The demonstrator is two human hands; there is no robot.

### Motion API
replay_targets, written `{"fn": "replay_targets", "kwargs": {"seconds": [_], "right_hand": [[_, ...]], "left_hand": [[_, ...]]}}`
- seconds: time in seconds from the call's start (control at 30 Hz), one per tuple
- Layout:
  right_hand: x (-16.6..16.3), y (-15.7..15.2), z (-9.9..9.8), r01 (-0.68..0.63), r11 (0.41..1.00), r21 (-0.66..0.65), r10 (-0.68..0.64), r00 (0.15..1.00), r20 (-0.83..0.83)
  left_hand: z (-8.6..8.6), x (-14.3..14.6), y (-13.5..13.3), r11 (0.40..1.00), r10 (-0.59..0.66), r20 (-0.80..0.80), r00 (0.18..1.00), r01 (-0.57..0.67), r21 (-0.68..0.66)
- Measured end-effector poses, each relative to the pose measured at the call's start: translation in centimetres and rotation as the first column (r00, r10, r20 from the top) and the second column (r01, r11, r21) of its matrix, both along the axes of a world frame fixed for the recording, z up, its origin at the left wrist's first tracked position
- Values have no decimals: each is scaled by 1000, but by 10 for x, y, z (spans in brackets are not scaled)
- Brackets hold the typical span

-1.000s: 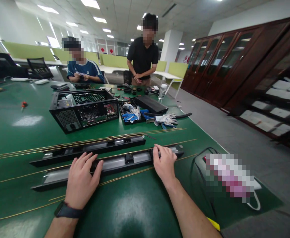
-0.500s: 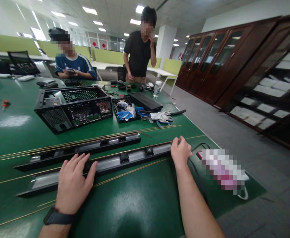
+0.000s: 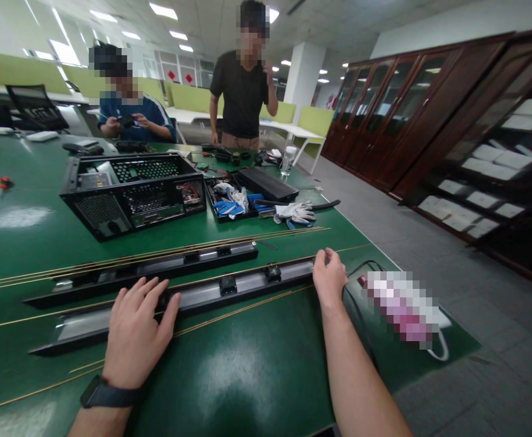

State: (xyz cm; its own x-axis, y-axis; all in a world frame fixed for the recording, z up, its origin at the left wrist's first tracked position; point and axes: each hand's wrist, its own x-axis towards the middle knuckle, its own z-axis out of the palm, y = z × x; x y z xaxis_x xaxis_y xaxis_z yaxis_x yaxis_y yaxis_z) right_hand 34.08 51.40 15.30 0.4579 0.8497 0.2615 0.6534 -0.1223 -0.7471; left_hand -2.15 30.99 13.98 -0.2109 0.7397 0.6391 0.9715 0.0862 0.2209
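Note:
Two long black bars with silver inlays lie across the green table. My left hand (image 3: 136,331) rests flat, fingers spread, on the near bar (image 3: 202,294) left of its middle. My right hand (image 3: 330,278) is curled round that bar's right end, thumb on top. The far bar (image 3: 156,267) lies parallel behind, untouched. Thin brass rods (image 3: 229,243) run along the table between and beside the bars.
An open black computer case (image 3: 129,194) stands behind the bars, with a tray of blue and white gloves (image 3: 234,203) and more gloves (image 3: 296,213) to its right. A black cable (image 3: 361,315) loops by the table's right edge. Two people are at the far end.
My right hand slid from on top of the near bar out to its right end and closed round it. The left hand has stayed on the bar.

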Motion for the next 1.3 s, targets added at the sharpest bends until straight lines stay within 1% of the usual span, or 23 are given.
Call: {"fn": "replay_targets", "kwargs": {"seconds": [0.27,0.47,0.6,0.7,0.87,0.97,1.07,1.13,1.23,1.3], "right_hand": [[7,7,3,46,999,13,-46,999,-8],[14,12,1,80,997,-2,-80,997,-16],[14,13,2,65,997,-40,-67,997,-46],[13,14,2,59,997,-41,-61,997,-50],[16,17,-3,62,997,-50,-64,997,-50],[21,20,-7,63,997,-33,-65,997,-40],[20,21,-6,82,996,-35,-82,997,-9],[14,16,-1,77,995,-57,-74,996,47],[-5,-2,11,14,994,-109,3,988,157],[-20,-16,17,-81,994,-73,96,967,235]], "left_hand": [[1,2,0,1000,-9,12,1000,9,8],[4,2,0,999,46,3,999,-46,-2],[0,0,1,999,29,5,1000,-29,37],[-2,0,2,999,25,-4,1000,-24,43],[0,3,1,998,46,-3,999,-46,42],[2,6,0,997,77,16,997,-77,32],[5,10,-1,996,90,38,995,-91,23],[7,12,-1,996,87,56,995,-88,20],[10,14,-2,996,83,74,994,-84,12],[11,15,-2,996,83,82,993,-84,6]]}}
